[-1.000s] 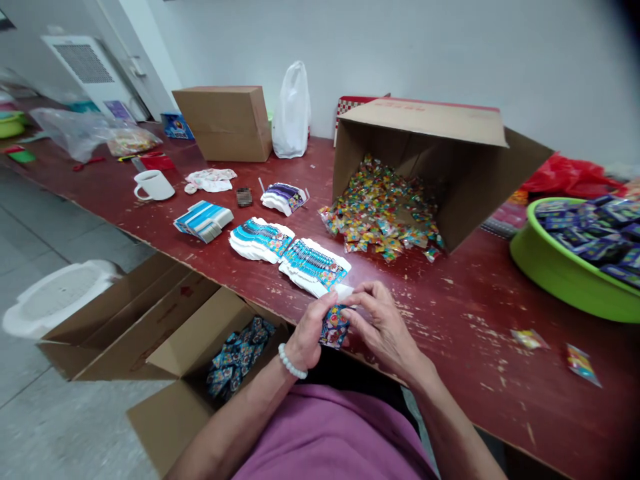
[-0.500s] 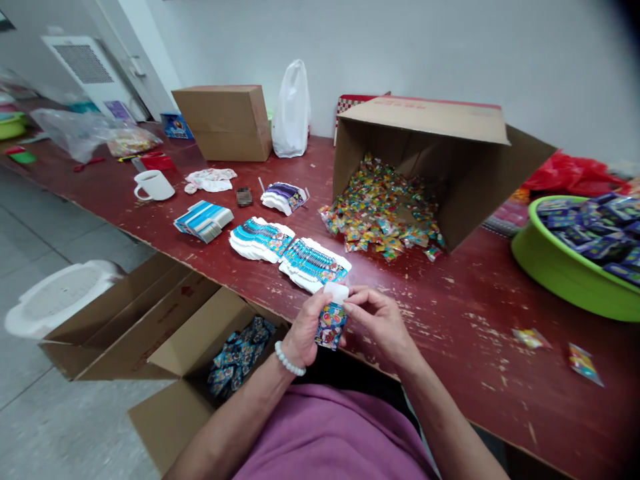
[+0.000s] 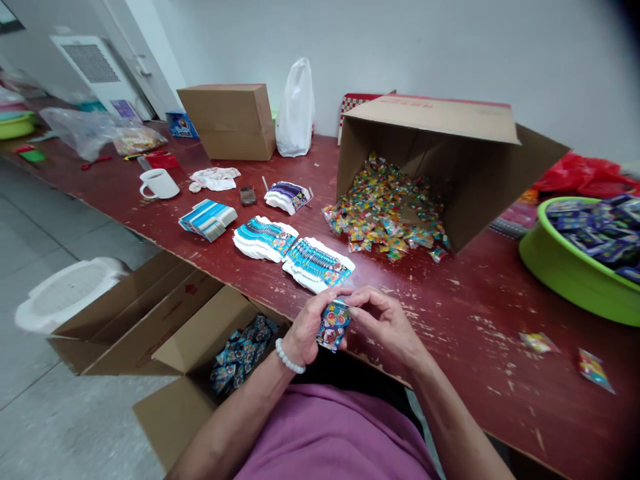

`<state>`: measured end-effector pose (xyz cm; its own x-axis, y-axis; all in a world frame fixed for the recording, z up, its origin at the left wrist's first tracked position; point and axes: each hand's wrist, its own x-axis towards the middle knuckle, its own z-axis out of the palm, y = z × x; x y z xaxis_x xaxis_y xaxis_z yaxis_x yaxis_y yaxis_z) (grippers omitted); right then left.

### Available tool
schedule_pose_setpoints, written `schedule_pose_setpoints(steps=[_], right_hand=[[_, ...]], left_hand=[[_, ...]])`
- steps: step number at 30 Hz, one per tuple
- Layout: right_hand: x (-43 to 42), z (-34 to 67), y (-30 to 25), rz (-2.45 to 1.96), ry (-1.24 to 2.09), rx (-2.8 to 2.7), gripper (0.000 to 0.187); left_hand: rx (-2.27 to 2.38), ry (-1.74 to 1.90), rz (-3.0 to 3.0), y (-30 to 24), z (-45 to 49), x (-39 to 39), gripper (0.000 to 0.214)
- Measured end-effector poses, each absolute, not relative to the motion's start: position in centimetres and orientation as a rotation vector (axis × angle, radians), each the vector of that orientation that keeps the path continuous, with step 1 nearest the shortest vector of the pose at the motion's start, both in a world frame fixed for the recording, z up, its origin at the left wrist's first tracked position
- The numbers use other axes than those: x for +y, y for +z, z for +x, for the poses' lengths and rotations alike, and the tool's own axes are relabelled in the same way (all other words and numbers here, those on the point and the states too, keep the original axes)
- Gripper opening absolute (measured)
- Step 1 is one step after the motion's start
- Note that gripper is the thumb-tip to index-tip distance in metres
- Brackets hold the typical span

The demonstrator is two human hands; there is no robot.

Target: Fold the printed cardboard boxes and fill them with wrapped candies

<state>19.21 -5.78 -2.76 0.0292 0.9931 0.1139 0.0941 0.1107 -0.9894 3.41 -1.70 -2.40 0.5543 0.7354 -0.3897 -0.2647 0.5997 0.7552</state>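
At the table (image 3: 450, 320) edge, a small box (image 3: 334, 325) is pinched between the left hand (image 3: 303, 333) and right hand (image 3: 387, 323). Its white flap, raised half a second ago, is no longer seen, seemingly tucked in; the box looks closed.

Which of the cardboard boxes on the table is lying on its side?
The large box, its mouth open and colourful packets spilling out; the smaller box by the white bag stands closed.

a scuffed red table (image 3: 465, 313) bears card stacks (image 3: 293, 253), a tipped carton (image 3: 450, 173) and a green basin (image 3: 565, 273).
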Motion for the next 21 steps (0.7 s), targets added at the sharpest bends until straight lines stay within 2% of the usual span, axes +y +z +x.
schedule_pose_setpoints(steps=[6, 12, 21], right_hand=[[-5.4, 18.4, -2.6, -1.264, 1.096, -1.234, 0.018], [-5.0, 18.1, -1.7, -1.138, 1.273, -1.085, 0.013], [-5.9, 17.6, -2.5, -1.212, 0.854, -1.518, 0.013]], left_hand=[[0.822, 0.741, 0.817, -2.8, 3.2, -2.0, 0.046], [0.725, 0.65, 0.737, -2.7, 3.1, -2.1, 0.062], [0.718, 0.658, 0.545, -3.0, 2.7, -1.9, 0.048]])
